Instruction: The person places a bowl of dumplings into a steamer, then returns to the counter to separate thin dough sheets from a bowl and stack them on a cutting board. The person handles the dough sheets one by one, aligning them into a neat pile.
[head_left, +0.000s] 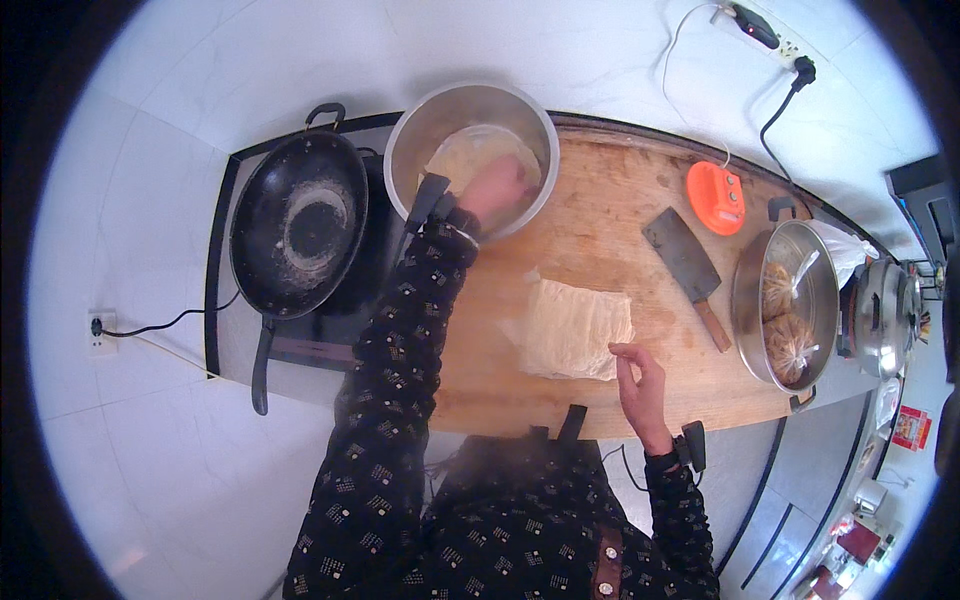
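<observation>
My left hand (498, 187) reaches down into a large metal pot (550, 150), over pale thin sheets (469, 154) lying inside it. Whether its fingers grip a sheet cannot be made out. On the wooden board (480, 405) lies a squarish stack of pale, thin, wrinkled sheets (574, 330), probably a sheet food. My right hand (640, 382) is at the stack's near right corner, thumb and forefinger close together by its edge. Whether they pinch it is unclear. Farther right rests a cleaver (684, 255) with a wooden handle.
A black wok (315, 225) stands at left on a black hob (315, 345). An orange device (716, 196) with a cord lies at the board's back right. Beside it, a steel pan (801, 240) holds tied plastic bags of brownish food (787, 341). Black plugs (804, 71) sit in wall sockets.
</observation>
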